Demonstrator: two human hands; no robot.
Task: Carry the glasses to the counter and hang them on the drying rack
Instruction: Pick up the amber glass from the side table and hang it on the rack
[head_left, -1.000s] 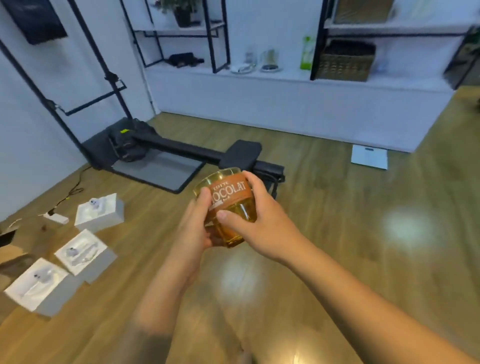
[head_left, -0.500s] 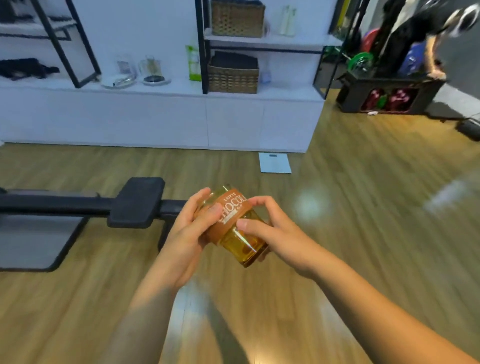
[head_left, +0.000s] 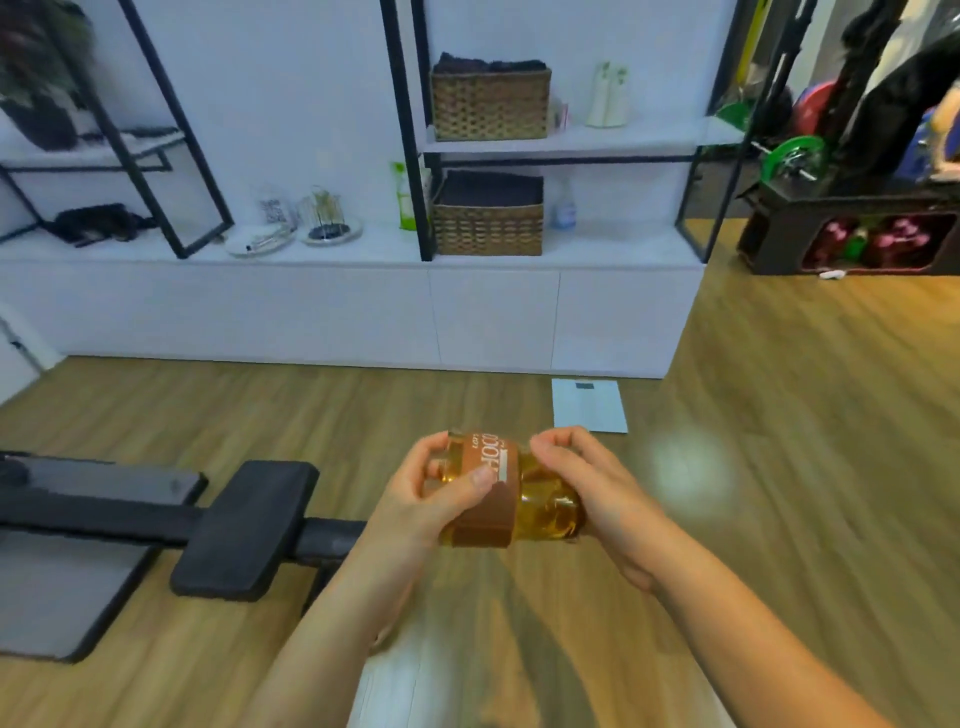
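Note:
An amber glass (head_left: 540, 506) with a brown paper sleeve lies almost on its side between both hands, above the wooden floor. My left hand (head_left: 421, 499) grips the sleeved rim end, thumb across the label. My right hand (head_left: 597, 493) holds the base end. Far ahead a long white counter (head_left: 363, 254) runs along the wall. On it stands a wire drying rack (head_left: 327, 213) on a round tray, with another round tray and a clear glass beside it.
A black exercise machine (head_left: 239, 525) with a padded seat lies on the floor at left, close to my left arm. A white scale (head_left: 589, 405) rests on the floor by the counter. Wicker baskets (head_left: 488, 213) fill black-framed shelves. A weights rack (head_left: 852, 239) stands at right.
The view has swung right and nearer the counter. The glass has tipped from upright to nearly horizontal, rim toward the left, with both hands still on it.

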